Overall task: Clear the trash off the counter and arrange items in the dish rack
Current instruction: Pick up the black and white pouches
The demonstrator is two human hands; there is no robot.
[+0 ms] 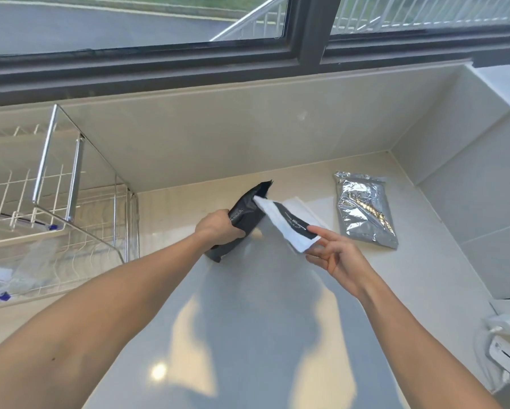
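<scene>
My left hand [219, 228] grips a black plastic bag [245, 214] above the middle of the counter [247, 305]. A white paper packet with a black label [289, 224] sticks out of the bag's open end. My right hand [337, 258] holds the packet's near end, the thumb on the label and the fingers under it. A crinkled silver foil pouch [364, 212] lies flat on the counter to the right. The white wire dish rack [56, 202] stands at the left, with clear plastic bags with blue zips [14, 278] on its lower tier.
A tiled wall and a dark window frame [306, 39] run along the back of the counter. A side wall closes the right end. White objects [507, 338] sit at the counter's right front edge.
</scene>
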